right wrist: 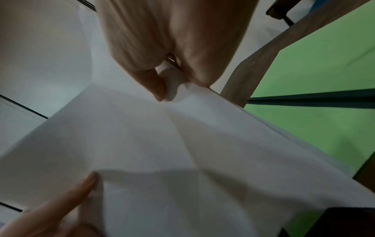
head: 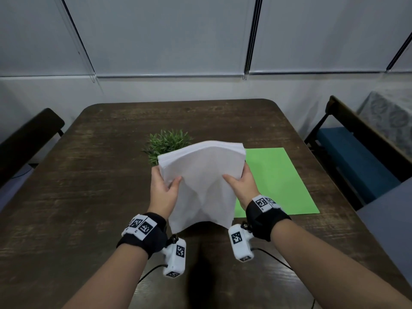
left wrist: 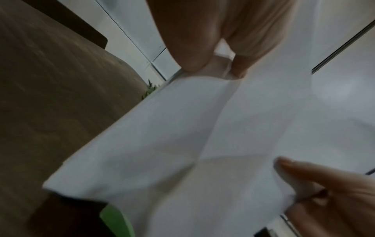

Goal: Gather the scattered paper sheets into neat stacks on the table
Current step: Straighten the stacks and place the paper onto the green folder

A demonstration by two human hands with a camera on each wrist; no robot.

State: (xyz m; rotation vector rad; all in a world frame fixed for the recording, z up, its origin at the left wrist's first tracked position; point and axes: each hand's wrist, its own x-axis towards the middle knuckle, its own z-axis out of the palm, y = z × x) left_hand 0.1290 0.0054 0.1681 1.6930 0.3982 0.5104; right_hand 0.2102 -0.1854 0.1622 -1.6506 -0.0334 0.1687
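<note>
there, the white stack point(head: 201, 181) hangs upright between both hands, lifted off the table point(head: 89, 175). left hand point(head: 163, 190) and right hand point(head: 239, 185) pinch its side edges, thumbs in front.

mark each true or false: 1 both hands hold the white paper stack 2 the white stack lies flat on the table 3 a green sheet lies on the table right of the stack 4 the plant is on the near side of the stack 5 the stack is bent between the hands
1. True: the left hand and the right hand each grip a side of the white paper stack.
2. False: the stack is held up above the table.
3. True: the green sheet lies flat there.
4. False: the plant stands beyond the stack, partly hidden by it.
5. True: it bows and creases between the hands.
</note>
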